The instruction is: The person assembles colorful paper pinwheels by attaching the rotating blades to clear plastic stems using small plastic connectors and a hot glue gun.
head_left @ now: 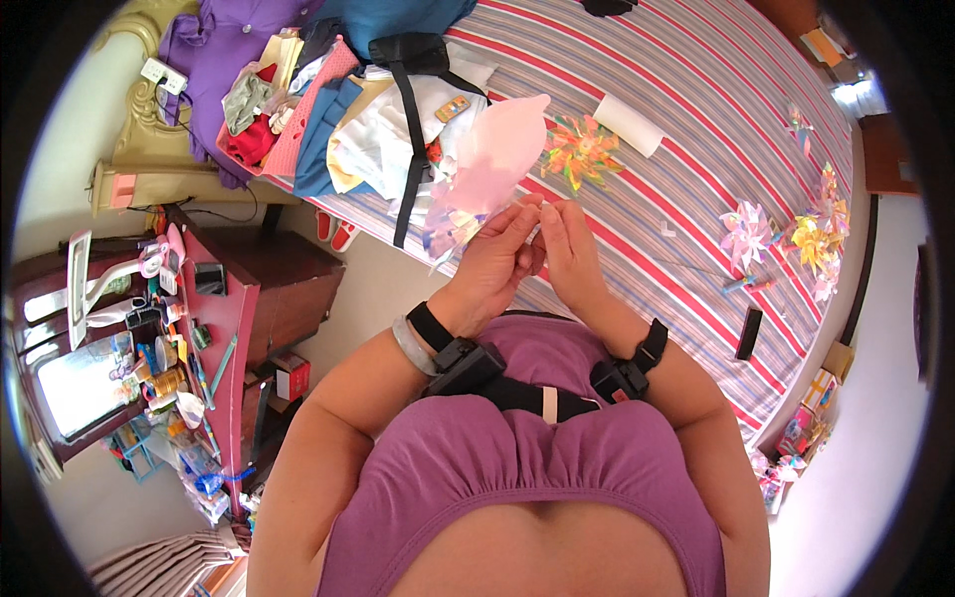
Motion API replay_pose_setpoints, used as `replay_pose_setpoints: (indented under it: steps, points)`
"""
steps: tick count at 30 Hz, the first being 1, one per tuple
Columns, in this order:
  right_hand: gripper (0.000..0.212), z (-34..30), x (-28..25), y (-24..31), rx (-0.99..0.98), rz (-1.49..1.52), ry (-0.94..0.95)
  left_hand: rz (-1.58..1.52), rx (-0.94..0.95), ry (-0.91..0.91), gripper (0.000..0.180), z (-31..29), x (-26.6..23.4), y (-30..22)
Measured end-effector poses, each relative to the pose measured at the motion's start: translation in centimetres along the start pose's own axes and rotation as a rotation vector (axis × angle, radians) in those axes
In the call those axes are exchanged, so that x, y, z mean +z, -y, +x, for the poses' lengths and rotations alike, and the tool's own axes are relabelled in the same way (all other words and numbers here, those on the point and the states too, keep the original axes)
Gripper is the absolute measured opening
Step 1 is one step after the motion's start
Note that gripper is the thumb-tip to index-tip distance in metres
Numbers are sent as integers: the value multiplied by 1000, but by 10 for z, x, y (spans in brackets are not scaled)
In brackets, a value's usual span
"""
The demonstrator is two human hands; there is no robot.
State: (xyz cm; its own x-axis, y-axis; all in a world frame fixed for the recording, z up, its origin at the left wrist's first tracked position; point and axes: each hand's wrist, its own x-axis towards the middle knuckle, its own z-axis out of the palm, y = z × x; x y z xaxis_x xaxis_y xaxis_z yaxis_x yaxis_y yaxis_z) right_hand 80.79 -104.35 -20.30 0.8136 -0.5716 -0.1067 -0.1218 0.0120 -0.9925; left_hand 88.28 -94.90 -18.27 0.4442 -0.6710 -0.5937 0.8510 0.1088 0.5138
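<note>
My left hand is closed, with fingers curled around the base of an iridescent pinwheel. A large pale pink petal-shaped sheet rises from it, leaning up and to the right. Against the left fingertips, my right hand is closed in a pinch. Between the two hands is a small pale bit, too small to name. Just beyond them, an orange, yellow and green pinwheel lies on the striped bedspread.
A white paper roll lies behind the colourful pinwheel. More shiny pinwheels and a black block are at right. Folded clothes, a pink basket and a black strapped bag sit at the back left. A cluttered red-topped dresser stands left.
</note>
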Motion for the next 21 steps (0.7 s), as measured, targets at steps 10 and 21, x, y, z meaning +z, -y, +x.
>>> replay_pose_setpoints:
  steps: [10, 21]
  points:
    - [58, 2, 1, 8, 148, 387, 146, 95, -34, 77, 27, -4, -10, -2]
    - [47, 8, 3, 8, 160, 313, 39, 57, -49, 100, 27, -5, -6, -7]
